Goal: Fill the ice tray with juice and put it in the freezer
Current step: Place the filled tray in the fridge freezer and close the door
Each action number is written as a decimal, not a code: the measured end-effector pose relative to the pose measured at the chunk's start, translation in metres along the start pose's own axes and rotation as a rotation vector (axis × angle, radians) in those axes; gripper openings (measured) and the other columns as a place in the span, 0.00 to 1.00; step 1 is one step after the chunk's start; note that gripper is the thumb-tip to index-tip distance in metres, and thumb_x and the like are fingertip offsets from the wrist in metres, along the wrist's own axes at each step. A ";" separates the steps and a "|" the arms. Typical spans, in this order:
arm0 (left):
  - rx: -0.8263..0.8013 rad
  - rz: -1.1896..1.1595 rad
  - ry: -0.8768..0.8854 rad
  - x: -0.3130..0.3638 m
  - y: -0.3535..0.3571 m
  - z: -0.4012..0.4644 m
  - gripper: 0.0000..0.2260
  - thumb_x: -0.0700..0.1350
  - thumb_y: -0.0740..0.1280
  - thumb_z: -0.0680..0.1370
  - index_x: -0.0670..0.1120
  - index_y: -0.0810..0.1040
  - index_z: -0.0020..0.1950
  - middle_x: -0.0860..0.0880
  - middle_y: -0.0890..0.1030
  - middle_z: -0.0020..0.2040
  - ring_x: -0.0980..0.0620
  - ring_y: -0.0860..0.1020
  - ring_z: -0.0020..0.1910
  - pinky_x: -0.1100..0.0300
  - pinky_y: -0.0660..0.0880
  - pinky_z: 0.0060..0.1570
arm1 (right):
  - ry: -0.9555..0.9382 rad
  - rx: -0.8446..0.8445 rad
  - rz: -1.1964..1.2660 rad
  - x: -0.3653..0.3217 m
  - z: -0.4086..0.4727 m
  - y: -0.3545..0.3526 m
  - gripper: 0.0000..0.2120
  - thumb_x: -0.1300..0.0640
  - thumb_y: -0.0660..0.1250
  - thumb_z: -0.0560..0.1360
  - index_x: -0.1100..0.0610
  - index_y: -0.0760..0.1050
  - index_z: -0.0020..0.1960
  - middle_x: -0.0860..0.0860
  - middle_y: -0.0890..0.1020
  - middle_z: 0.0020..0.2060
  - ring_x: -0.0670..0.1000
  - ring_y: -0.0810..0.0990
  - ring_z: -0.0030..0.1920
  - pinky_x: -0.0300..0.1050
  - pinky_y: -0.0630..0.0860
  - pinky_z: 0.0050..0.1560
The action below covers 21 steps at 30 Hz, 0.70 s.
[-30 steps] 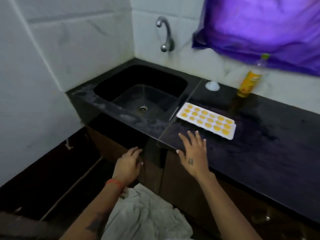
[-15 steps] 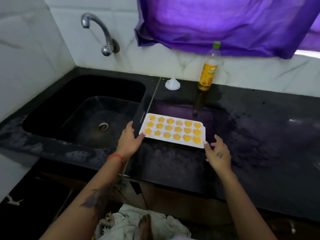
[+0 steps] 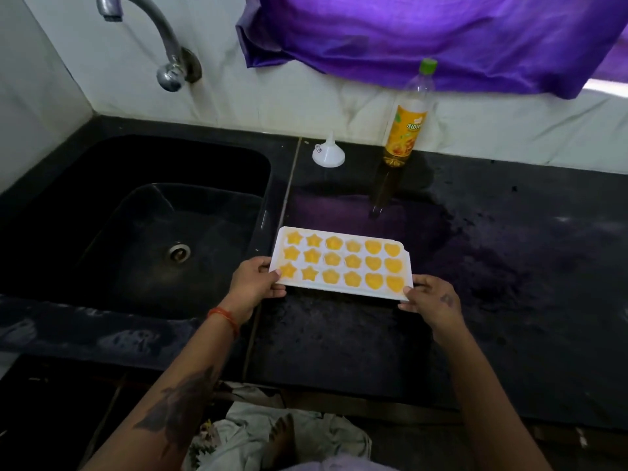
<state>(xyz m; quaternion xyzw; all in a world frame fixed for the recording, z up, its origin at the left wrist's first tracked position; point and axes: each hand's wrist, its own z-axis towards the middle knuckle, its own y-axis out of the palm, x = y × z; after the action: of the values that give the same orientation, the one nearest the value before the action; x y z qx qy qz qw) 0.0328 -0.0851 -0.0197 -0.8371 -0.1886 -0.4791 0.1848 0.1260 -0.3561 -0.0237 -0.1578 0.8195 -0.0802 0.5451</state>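
The left hand (image 3: 256,278) pinches the tray (image 3: 341,261) at its near left corner, thumb on the rim and fingers curled under the edge; the right hand (image 3: 433,302) pinches the near right corner the same way, thumb on top. The tray is white, its long axis running left to right along the counter (image 3: 509,266), nearly parallel to the front edge, with the right end a little closer to the person. All its cells hold yellow juice: stars at the left, flowers in the middle, hearts at the right. It sits just right of the sink (image 3: 136,215), its left end over the seam between sink and counter; whether it is lifted clear of the counter cannot be told. Both forearms reach up from the bottom of the view, the left one with a red thread at the wrist, the right hand with a small mark on its back. Behind the tray, against the wall, stands a bottle (image 3: 409,120) with a green cap, upright, and left of it a white funnel (image 3: 328,154) mouth down. A tap (image 3: 159,45) arches above the sink, and a purple cloth (image 3: 424,35) hangs above the bottle.
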 end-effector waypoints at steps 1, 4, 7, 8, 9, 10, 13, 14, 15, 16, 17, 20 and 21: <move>0.010 -0.008 -0.006 0.000 -0.001 -0.001 0.13 0.34 0.63 0.79 0.35 0.72 0.63 0.44 0.78 0.42 0.49 0.78 0.36 0.63 0.81 0.30 | -0.004 -0.007 0.009 0.000 -0.001 0.001 0.13 0.66 0.65 0.75 0.64 0.74 0.60 0.57 0.81 0.48 0.51 0.81 0.41 0.36 0.81 0.36; 0.044 -0.024 -0.004 -0.002 -0.006 -0.007 0.14 0.33 0.62 0.78 0.35 0.72 0.64 0.42 0.79 0.45 0.49 0.78 0.36 0.63 0.80 0.30 | -0.028 -0.046 0.017 -0.003 -0.003 0.003 0.13 0.66 0.65 0.75 0.65 0.73 0.60 0.56 0.81 0.47 0.51 0.81 0.42 0.36 0.81 0.36; 0.101 -0.044 0.012 -0.004 -0.014 -0.017 0.15 0.33 0.63 0.78 0.36 0.73 0.65 0.41 0.79 0.47 0.49 0.78 0.36 0.63 0.81 0.30 | -0.064 -0.094 0.007 -0.010 -0.006 0.006 0.14 0.66 0.65 0.76 0.63 0.73 0.60 0.54 0.81 0.45 0.48 0.82 0.41 0.37 0.81 0.38; 0.128 -0.053 0.022 -0.005 -0.016 -0.023 0.15 0.33 0.63 0.78 0.36 0.73 0.65 0.41 0.79 0.48 0.49 0.78 0.36 0.63 0.81 0.31 | -0.077 -0.116 -0.004 -0.013 -0.007 0.008 0.14 0.66 0.65 0.76 0.63 0.73 0.61 0.54 0.81 0.46 0.48 0.82 0.40 0.38 0.81 0.39; 0.159 -0.061 0.031 -0.006 -0.019 -0.030 0.15 0.33 0.63 0.78 0.37 0.73 0.65 0.41 0.79 0.48 0.49 0.78 0.35 0.62 0.81 0.31 | -0.089 -0.140 -0.015 -0.016 -0.008 0.009 0.14 0.66 0.65 0.76 0.62 0.73 0.61 0.54 0.81 0.46 0.48 0.82 0.40 0.40 0.81 0.41; 0.192 -0.069 0.037 -0.009 -0.021 -0.038 0.15 0.34 0.63 0.78 0.37 0.73 0.65 0.42 0.79 0.47 0.49 0.78 0.35 0.63 0.81 0.31 | -0.101 -0.166 -0.026 -0.019 -0.009 0.010 0.14 0.65 0.65 0.76 0.62 0.72 0.61 0.54 0.82 0.47 0.49 0.82 0.40 0.42 0.81 0.43; 0.292 -0.108 0.052 -0.019 -0.029 -0.067 0.15 0.34 0.62 0.78 0.37 0.73 0.65 0.44 0.79 0.43 0.50 0.78 0.34 0.64 0.80 0.30 | -0.160 -0.257 -0.055 -0.027 -0.016 0.014 0.15 0.65 0.65 0.75 0.62 0.72 0.62 0.54 0.82 0.48 0.49 0.82 0.39 0.43 0.81 0.44; 0.329 -0.122 0.057 -0.023 -0.031 -0.078 0.14 0.34 0.62 0.79 0.38 0.73 0.65 0.45 0.79 0.43 0.50 0.78 0.34 0.64 0.80 0.31 | -0.185 -0.291 -0.066 -0.030 -0.019 0.016 0.15 0.65 0.65 0.75 0.61 0.73 0.61 0.55 0.82 0.49 0.49 0.82 0.39 0.42 0.81 0.44; 0.372 -0.133 0.061 -0.028 -0.033 -0.091 0.14 0.35 0.62 0.79 0.38 0.74 0.65 0.46 0.80 0.42 0.51 0.79 0.35 0.64 0.81 0.31 | -0.210 -0.328 -0.077 -0.032 -0.022 0.017 0.14 0.65 0.65 0.75 0.61 0.73 0.61 0.55 0.82 0.49 0.49 0.82 0.39 0.43 0.81 0.45; 0.417 -0.146 0.065 -0.034 -0.035 -0.103 0.14 0.35 0.63 0.79 0.39 0.74 0.64 0.46 0.80 0.42 0.51 0.79 0.35 0.64 0.81 0.32 | -0.230 -0.367 -0.087 -0.034 -0.026 0.019 0.14 0.65 0.65 0.75 0.61 0.74 0.60 0.56 0.82 0.49 0.49 0.82 0.39 0.45 0.81 0.46; 0.460 -0.164 0.067 -0.040 -0.037 -0.117 0.14 0.35 0.63 0.78 0.39 0.75 0.64 0.46 0.80 0.42 0.51 0.79 0.35 0.64 0.81 0.33 | -0.246 -0.406 -0.097 -0.035 -0.031 0.021 0.13 0.65 0.65 0.75 0.61 0.74 0.60 0.56 0.82 0.49 0.49 0.82 0.39 0.46 0.81 0.48; 0.576 -0.233 0.061 -0.060 -0.040 -0.162 0.14 0.36 0.63 0.78 0.39 0.75 0.64 0.43 0.81 0.45 0.50 0.79 0.35 0.61 0.81 0.36 | -0.293 -0.514 -0.135 -0.037 -0.048 0.028 0.14 0.65 0.66 0.75 0.60 0.74 0.60 0.54 0.82 0.48 0.47 0.82 0.38 0.44 0.81 0.46; 0.615 -0.251 0.057 -0.066 -0.040 -0.178 0.14 0.36 0.63 0.78 0.39 0.75 0.63 0.42 0.81 0.46 0.50 0.79 0.34 0.60 0.81 0.37 | -0.315 -0.549 -0.150 -0.036 -0.056 0.030 0.14 0.65 0.66 0.75 0.60 0.74 0.60 0.54 0.82 0.48 0.47 0.82 0.38 0.42 0.81 0.44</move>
<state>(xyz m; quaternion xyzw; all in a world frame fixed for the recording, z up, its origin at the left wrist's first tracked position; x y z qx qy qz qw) -0.1483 -0.1469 0.0116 -0.6986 -0.4209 -0.4418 0.3736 0.0828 -0.3176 0.0206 -0.3695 0.7022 0.1292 0.5947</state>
